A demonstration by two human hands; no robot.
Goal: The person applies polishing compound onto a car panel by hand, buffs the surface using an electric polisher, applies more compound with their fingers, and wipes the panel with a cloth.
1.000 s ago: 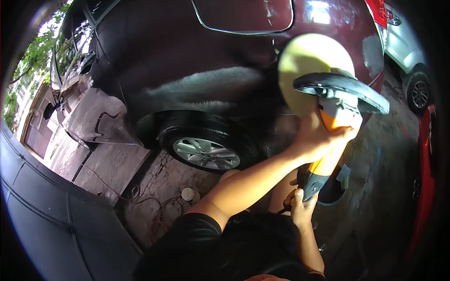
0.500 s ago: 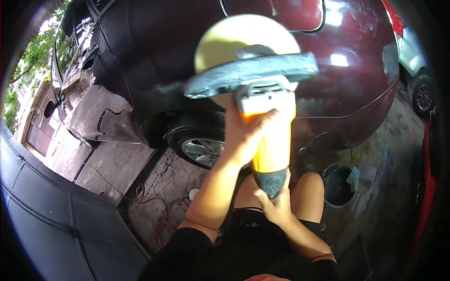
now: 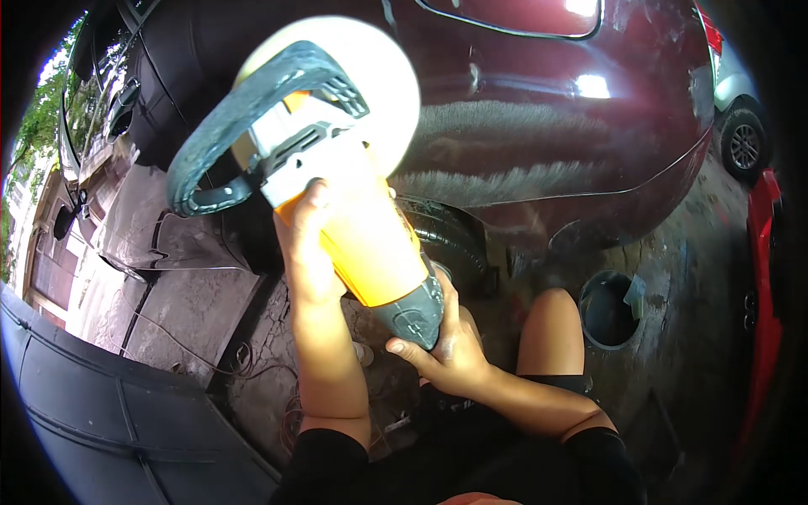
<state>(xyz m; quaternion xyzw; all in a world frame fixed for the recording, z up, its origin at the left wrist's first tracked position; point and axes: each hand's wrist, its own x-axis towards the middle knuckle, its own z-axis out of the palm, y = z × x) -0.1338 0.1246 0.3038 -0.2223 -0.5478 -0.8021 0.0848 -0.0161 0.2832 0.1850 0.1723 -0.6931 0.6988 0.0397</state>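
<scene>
A yellow car polisher (image 3: 370, 227) with a black loop handle and a grey head slants up to the left in front of me. Its round pale foam pad (image 3: 383, 93) faces the dark red car's side panel (image 3: 539, 126); whether the two touch I cannot tell. My left hand (image 3: 307, 240) is wrapped around the front of the polisher's body, just below the head. At the black rear end, my right hand (image 3: 446, 341) grips the machine from below. Whitish, hazy streaks (image 3: 522, 181) run across the panel to the right of the pad.
Below the panel is a car wheel (image 3: 442, 236), partly behind the polisher. A dark bucket (image 3: 613, 316) stands on the floor at right, beyond my knee. Cable loops (image 3: 244, 362) lie at left, near a dark panelled surface (image 3: 76, 396). A red object (image 3: 764, 278) stands far right.
The polisher has swung left and tilted, with both hands still on it. Hazy streaks on the panel that it hid before now show.
</scene>
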